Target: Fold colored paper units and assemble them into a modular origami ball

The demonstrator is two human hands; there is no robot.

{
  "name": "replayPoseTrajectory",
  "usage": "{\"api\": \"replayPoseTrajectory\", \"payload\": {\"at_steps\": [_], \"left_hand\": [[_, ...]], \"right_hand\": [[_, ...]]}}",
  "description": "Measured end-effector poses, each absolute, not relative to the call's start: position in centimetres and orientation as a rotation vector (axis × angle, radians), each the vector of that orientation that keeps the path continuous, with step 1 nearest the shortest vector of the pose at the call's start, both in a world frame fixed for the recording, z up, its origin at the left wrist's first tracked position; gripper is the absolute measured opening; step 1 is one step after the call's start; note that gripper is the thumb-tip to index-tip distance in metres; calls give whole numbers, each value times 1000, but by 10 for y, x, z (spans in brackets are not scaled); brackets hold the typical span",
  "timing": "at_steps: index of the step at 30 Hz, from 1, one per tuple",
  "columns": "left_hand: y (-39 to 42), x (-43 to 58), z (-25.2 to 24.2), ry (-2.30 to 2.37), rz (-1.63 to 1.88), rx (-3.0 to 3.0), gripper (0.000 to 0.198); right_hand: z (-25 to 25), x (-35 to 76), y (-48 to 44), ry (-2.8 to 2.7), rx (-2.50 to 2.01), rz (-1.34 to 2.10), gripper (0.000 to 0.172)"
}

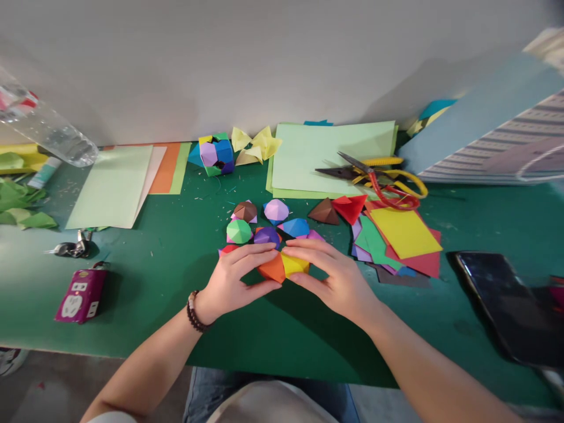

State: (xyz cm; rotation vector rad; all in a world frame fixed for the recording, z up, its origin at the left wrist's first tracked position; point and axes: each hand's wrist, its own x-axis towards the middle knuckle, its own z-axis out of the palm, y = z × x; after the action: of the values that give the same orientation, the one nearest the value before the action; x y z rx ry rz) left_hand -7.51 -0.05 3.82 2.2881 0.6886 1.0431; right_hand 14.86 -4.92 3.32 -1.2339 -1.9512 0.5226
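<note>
Both my hands meet over the green table (145,276) and grip one folded paper piece. My left hand (233,279) pinches its orange half (273,270). My right hand (328,273) pinches its yellow half (294,264). Fingers of both hands are closed around the piece. Just behind it lie several small folded paper shapes: a green one (238,231), a brown one (245,211), a lilac one (276,210), a blue one (296,227) and a purple one (267,236). A bead bracelet (192,314) is on my left wrist.
Scissors (388,182) lie on light green sheets (326,155) at the back. Coloured paper squares (403,232) sit right of my hands, a dark phone (502,299) farther right. A multicoloured paper cube (215,154), paper sheets (114,185), keys (73,248), a magenta box (81,295) and a plastic bottle (48,132) lie left.
</note>
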Motion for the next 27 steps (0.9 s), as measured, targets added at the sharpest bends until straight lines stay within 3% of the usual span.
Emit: {"api": "replayPoseTrajectory", "payload": {"at_steps": [6,17,27], "left_hand": [[-1,-74,39,695,1005,2235,52],[-4,-72,36,761,1054,2196,33],[-3,-71,34,774,1090,2145,32]], "right_hand": [[33,147,-50,-1934,-1268,506,30],[32,142,-49,-1953,-1255,455,29],[32,139,-50,-1916,-1233,461,28]]}}
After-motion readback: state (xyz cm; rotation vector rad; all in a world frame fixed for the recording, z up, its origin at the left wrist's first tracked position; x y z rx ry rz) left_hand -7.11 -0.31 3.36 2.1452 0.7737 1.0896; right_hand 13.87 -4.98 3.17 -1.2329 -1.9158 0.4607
